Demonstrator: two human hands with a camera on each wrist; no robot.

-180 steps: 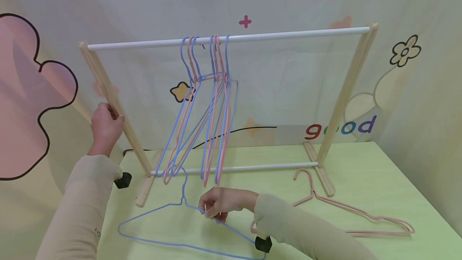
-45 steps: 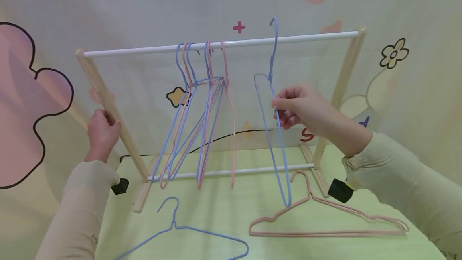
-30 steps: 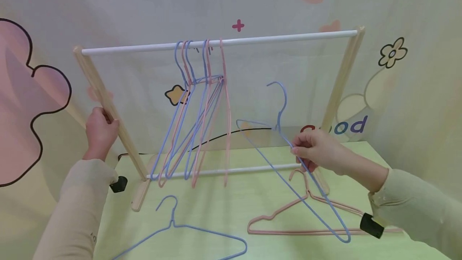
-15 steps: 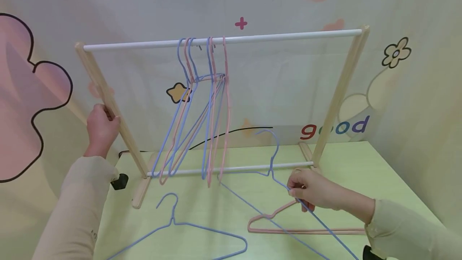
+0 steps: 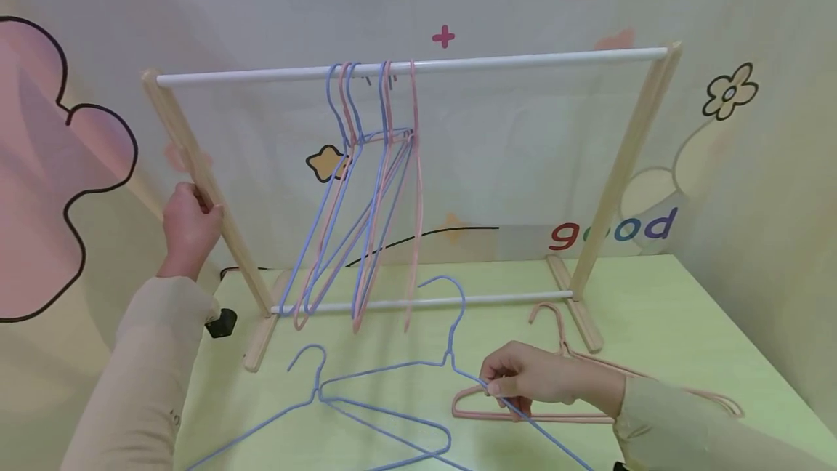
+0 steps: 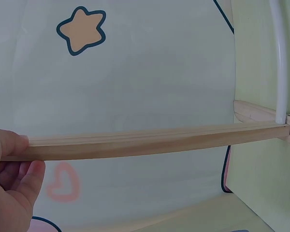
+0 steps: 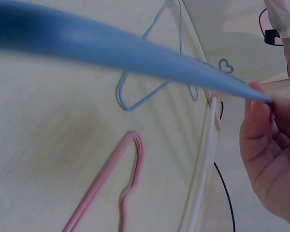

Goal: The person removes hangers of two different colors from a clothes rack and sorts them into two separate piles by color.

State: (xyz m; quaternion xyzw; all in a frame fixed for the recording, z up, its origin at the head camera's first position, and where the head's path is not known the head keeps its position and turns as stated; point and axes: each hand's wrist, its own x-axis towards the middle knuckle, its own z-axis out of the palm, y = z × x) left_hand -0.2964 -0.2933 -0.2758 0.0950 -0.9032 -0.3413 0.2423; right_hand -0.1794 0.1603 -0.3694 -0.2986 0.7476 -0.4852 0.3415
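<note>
One blue hanger is held above the desk, pinched by the right hand on its right shoulder, just beside the neck. From that grip, the neck and most of the frame lie to the left; its long axis slants from the left corner down past the fingers to the lower right. The hook points away from the person, curling left, well below the white top rail. What seems to matter most is that left corner: in the head view it crosses a second blue hanger lying on the desk, though whether they touch cannot be told. The right hand is much the nearer; the left hand, well apart, has thumb and fingers round the rack's left post.
</note>
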